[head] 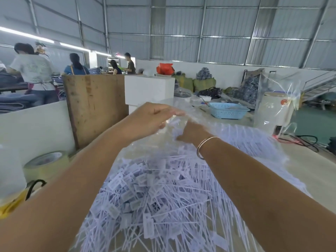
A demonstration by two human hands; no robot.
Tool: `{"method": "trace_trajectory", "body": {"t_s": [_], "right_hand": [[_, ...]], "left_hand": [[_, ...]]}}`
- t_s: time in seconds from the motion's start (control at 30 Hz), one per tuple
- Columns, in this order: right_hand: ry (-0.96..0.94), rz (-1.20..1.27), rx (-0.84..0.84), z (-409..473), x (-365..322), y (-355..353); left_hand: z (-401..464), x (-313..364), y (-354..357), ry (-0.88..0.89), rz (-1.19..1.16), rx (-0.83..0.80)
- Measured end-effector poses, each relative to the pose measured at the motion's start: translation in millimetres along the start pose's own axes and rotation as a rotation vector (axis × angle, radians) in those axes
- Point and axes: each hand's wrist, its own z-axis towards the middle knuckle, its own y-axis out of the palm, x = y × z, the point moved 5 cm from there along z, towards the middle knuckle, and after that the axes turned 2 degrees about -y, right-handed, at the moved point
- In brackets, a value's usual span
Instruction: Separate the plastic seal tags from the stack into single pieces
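Note:
A big heap of white plastic seal tags (163, 193) lies on the table in front of me, spread on and partly inside a clear plastic bag (183, 115). More tags in neat stacked rows (254, 142) lie at the right under the film. My left hand (151, 119) is raised over the far end of the heap, its fingers curled on the bag's clear film. My right hand (192, 133), with a thin bangle on the wrist, reaches into the bag just below the left hand. Its fingertips are hidden by the film and blurred.
A blue perforated basket (227, 110) stands at the back right, beside a white canister in clear wrap (274, 110). A tape roll (45, 160) sits at the left, a plywood board (96, 106) and white boxes (149, 90) behind. Several people work at the far left.

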Motion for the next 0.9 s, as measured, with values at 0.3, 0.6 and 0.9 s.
{"method": "trace_trajectory", "body": {"t_s": [0.3, 0.6, 0.9], "right_hand": [[-0.507, -0.091, -0.424, -84, -21, 1], [-0.531, -0.234, 0.073, -76, -29, 8], [-0.382, -0.025, -0.353, -80, -56, 18]], "left_hand": [[9, -28, -6, -0.052, 0.249, 0.225], [-1, -30, 15, -0.039, 0.27, 0.085], [-8, -37, 7, -0.104, 0.315, 0.082]]}}
